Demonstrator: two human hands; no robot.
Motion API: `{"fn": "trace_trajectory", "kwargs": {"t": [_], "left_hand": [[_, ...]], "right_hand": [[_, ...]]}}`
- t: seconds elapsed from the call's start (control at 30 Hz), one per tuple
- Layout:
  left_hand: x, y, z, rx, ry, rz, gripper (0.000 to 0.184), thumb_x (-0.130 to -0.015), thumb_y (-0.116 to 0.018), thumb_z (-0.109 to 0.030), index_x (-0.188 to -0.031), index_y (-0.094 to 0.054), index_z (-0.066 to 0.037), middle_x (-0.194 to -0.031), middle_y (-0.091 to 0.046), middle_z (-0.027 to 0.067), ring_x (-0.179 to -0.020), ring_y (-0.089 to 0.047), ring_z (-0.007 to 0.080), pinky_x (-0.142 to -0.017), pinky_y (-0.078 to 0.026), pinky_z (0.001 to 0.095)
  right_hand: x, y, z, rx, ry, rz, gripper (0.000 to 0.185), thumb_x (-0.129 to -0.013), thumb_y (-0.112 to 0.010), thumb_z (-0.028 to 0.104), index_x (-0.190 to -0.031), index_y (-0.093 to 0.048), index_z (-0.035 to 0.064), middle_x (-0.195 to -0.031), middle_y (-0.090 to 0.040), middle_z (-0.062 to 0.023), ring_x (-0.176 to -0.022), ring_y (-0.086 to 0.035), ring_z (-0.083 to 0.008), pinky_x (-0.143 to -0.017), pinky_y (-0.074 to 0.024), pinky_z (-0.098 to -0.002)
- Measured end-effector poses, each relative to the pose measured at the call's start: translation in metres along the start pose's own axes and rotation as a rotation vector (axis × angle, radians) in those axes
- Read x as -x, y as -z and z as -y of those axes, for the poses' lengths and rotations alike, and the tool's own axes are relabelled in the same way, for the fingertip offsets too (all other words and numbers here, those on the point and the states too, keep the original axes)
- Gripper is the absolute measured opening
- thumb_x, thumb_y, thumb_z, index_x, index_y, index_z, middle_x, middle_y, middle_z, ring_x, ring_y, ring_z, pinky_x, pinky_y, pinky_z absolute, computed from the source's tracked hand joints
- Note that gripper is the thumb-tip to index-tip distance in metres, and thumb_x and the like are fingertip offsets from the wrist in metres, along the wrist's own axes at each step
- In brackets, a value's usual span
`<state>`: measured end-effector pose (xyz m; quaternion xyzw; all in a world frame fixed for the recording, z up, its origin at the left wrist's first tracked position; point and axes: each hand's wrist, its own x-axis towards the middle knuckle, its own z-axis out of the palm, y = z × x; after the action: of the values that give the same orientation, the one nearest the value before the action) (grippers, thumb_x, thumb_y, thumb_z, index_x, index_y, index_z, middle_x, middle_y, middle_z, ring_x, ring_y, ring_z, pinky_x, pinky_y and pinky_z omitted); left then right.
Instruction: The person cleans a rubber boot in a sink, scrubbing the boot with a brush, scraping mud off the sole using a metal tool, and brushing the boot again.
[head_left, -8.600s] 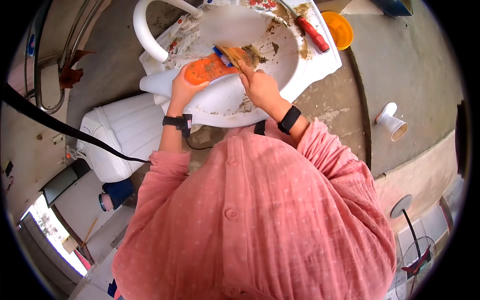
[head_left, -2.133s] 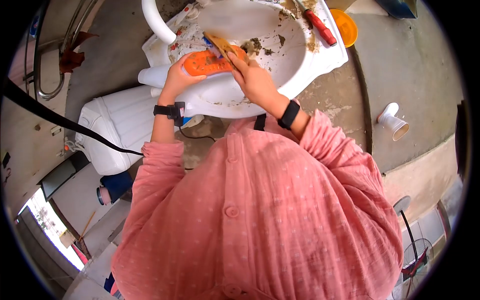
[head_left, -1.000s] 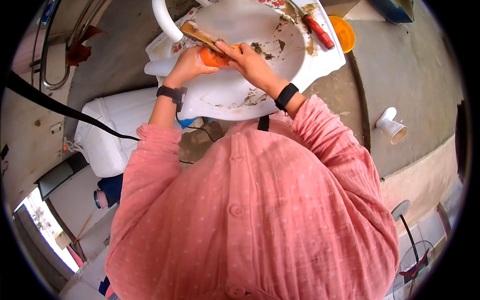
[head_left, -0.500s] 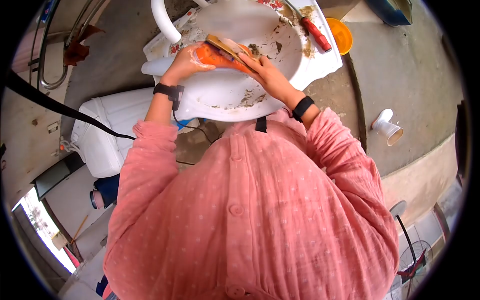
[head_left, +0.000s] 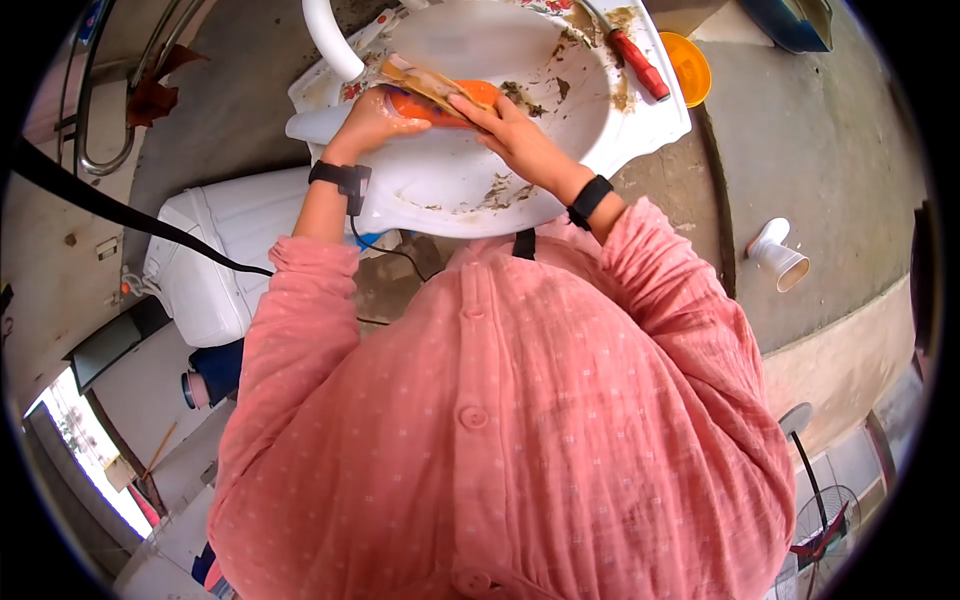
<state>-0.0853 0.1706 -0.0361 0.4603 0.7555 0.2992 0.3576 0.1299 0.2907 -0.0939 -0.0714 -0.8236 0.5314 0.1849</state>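
Note:
My left hand (head_left: 378, 122) wraps round the left end of an orange item (head_left: 425, 108), possibly a shoe, held above the white washbasin (head_left: 400, 165). Along its upper side lies a flat tan piece (head_left: 425, 82); whether it is a sole or a brush back I cannot tell. White suds show on my left fingers. My right hand (head_left: 510, 135) grips the tan piece from the right, fingers pressed along it. The right palm side is hidden. Brown mud (head_left: 525, 98) is smeared inside the basin.
A red-handled tool (head_left: 638, 65) lies on the basin's right rim, with a yellow bowl (head_left: 688, 70) beyond it. A white faucet (head_left: 330, 40) curves over the left side. A white boot (head_left: 777, 255) lies on the floor at right. A white lidded machine (head_left: 215, 250) stands at left.
The tan piece has shifted left and up over the orange item, and my right hand has moved left with it. My left hand keeps its hold.

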Motion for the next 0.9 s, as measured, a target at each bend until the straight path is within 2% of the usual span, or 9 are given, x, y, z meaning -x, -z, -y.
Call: {"fn": "trace_trajectory", "kwargs": {"t": [0.07,0.13,0.17,0.27,0.33,0.4,0.53,0.67,0.9], "left_hand": [[-0.001,-0.002,0.007,0.016,0.082,-0.045,0.058,-0.061,-0.08,-0.025,-0.107,-0.056,0.002,-0.102,-0.062,0.0102,-0.092,-0.06,0.0214,-0.084,-0.045,0.0284],[-0.005,-0.006,0.009,-0.143,0.04,-0.088,0.059,-0.06,-0.08,-0.027,-0.106,-0.057,0.002,-0.102,-0.063,0.0116,-0.092,-0.06,0.0221,-0.083,-0.046,0.0281],[-0.007,-0.008,0.008,-0.307,-0.005,-0.125,0.06,-0.059,-0.08,-0.029,-0.105,-0.057,0.001,-0.102,-0.063,0.0131,-0.092,-0.061,0.0228,-0.082,-0.047,0.0278],[-0.003,-0.02,-0.008,-0.419,0.067,-0.202,0.061,-0.057,-0.081,-0.035,-0.103,-0.059,-0.001,-0.101,-0.064,0.0131,-0.089,-0.063,0.0235,-0.078,-0.048,0.0296],[-0.002,-0.021,-0.013,-0.29,0.101,-0.207,0.06,-0.057,-0.08,-0.037,-0.102,-0.06,-0.002,-0.097,-0.065,0.0122,-0.086,-0.063,0.0237,-0.076,-0.049,0.0307],[-0.003,-0.023,-0.018,-0.161,0.132,-0.218,0.06,-0.056,-0.08,-0.039,-0.1,-0.061,-0.003,-0.093,-0.066,0.0113,-0.083,-0.064,0.024,-0.074,-0.049,0.0318],[-0.004,-0.033,-0.025,-0.334,0.134,-0.34,0.058,-0.058,-0.078,-0.042,-0.097,-0.061,-0.004,-0.084,-0.066,0.0118,-0.078,-0.064,0.0263,-0.07,-0.05,0.0334],[-0.002,-0.036,-0.011,-0.549,0.215,-0.466,0.062,-0.057,-0.076,-0.048,-0.099,-0.058,-0.006,-0.077,-0.066,0.0133,-0.072,-0.064,0.0295,-0.063,-0.051,0.0367],[0.006,-0.048,-0.023,-0.562,0.259,-0.476,0.054,-0.062,-0.072,-0.045,-0.1,-0.056,-0.01,-0.071,-0.065,0.0135,-0.066,-0.064,0.0324,-0.059,-0.051,0.0401]], "right_hand": [[0.017,0.008,0.009,-0.009,-0.056,0.065,0.055,-0.087,-0.05,0.01,-0.136,-0.034,0.0271,-0.1,-0.046,-0.0222,-0.09,-0.049,-0.0374,-0.081,-0.0413,-0.0392],[0.029,0.014,0.025,-0.062,-0.397,0.032,0.049,-0.088,-0.048,0.015,-0.135,-0.036,0.0204,-0.093,-0.05,-0.0236,-0.085,-0.051,-0.0393,-0.082,-0.0408,-0.0408],[0.029,0.011,0.027,-0.094,-0.403,-0.056,0.045,-0.089,-0.047,0.021,-0.133,-0.039,0.0136,-0.089,-0.055,-0.0269,-0.083,-0.054,-0.0413,-0.079,-0.0418,-0.0427],[0.022,0.016,0.058,-0.145,-0.372,-0.212,0.044,-0.087,-0.049,0.022,-0.13,-0.043,0.0099,-0.087,-0.058,-0.0297,-0.084,-0.056,-0.0412,-0.075,-0.0431,-0.0445],[0.011,0.026,0.088,-0.146,-0.403,-0.205,0.042,-0.087,-0.048,0.022,-0.127,-0.045,0.0085,-0.085,-0.059,-0.0294,-0.082,-0.057,-0.0411,-0.072,-0.044,-0.0467],[0.0,0.029,0.105,-0.024,-0.491,-0.056,0.04,-0.087,-0.046,0.022,-0.124,-0.047,0.0064,-0.079,-0.06,-0.0268,-0.076,-0.058,-0.0421,-0.071,-0.0448,-0.0474],[-0.036,0.015,0.096,0.188,-0.418,-0.052,0.039,-0.084,-0.043,0.018,-0.116,-0.049,-0.0034,-0.076,-0.061,-0.0245,-0.073,-0.06,-0.0399,-0.068,-0.0468,-0.0474],[-0.054,0.005,0.086,0.329,-0.418,0.025,0.036,-0.082,-0.043,0.015,-0.11,-0.051,-0.0052,-0.075,-0.063,-0.0228,-0.073,-0.062,-0.038,-0.067,-0.0481,-0.0464],[-0.051,0.0,0.095,0.401,-0.422,0.051,0.032,-0.079,-0.044,0.014,-0.102,-0.053,-0.0076,-0.073,-0.063,-0.0229,-0.067,-0.063,-0.0364,-0.061,-0.0499,-0.0447]]}}
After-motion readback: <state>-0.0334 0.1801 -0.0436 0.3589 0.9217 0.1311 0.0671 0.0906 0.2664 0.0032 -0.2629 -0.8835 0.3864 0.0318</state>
